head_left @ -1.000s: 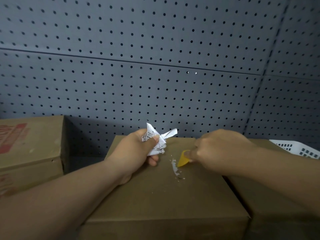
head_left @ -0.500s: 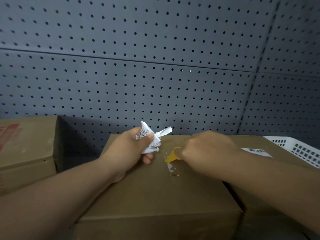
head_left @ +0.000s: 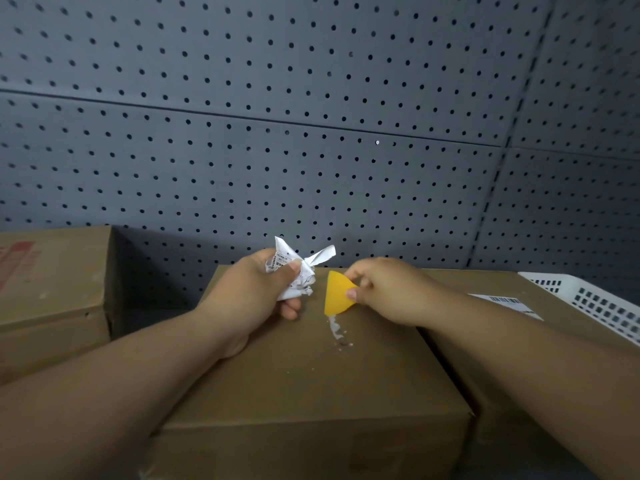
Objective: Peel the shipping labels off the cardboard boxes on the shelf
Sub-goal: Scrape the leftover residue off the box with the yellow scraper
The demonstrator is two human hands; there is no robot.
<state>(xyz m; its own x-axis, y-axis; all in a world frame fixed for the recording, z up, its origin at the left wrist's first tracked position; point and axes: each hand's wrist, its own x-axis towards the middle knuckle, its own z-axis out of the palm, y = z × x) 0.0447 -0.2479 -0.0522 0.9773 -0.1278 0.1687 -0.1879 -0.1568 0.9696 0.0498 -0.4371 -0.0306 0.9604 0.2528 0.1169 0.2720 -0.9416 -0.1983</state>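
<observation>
In the head view, a crumpled white shipping label (head_left: 297, 273) is gripped in the left hand (head_left: 254, 291), with the thumb pressed over the printed paper and the fingers curled beneath it. The hand is held just above the far part of the top of the middle cardboard box (head_left: 311, 393), and the left forearm is laid across the near left corner of that box. A yellow plastic scraper (head_left: 335, 294) is pinched between the thumb and fingers of the right hand (head_left: 389, 292); its broad lower edge is set against the box top, just right of the crumpled label. Directly on the near side of the scraper, a small patch of white label residue (head_left: 335, 330) is seen stuck to the cardboard, with a few loose flecks scattered nearer.

To the right, a second cardboard box (head_left: 498, 284) is placed touching the middle one, and a flat white label with a barcode (head_left: 509, 304) is stuck on its top, partly hidden by the right forearm. A white slotted plastic basket (head_left: 595, 306) is seen at the far right edge, beside that box. To the left, well apart from the middle box, a third cardboard box (head_left: 59, 292) with red print (head_left: 14, 263) is set. A dark grey pegboard wall (head_left: 311, 133) is seen behind all the boxes
</observation>
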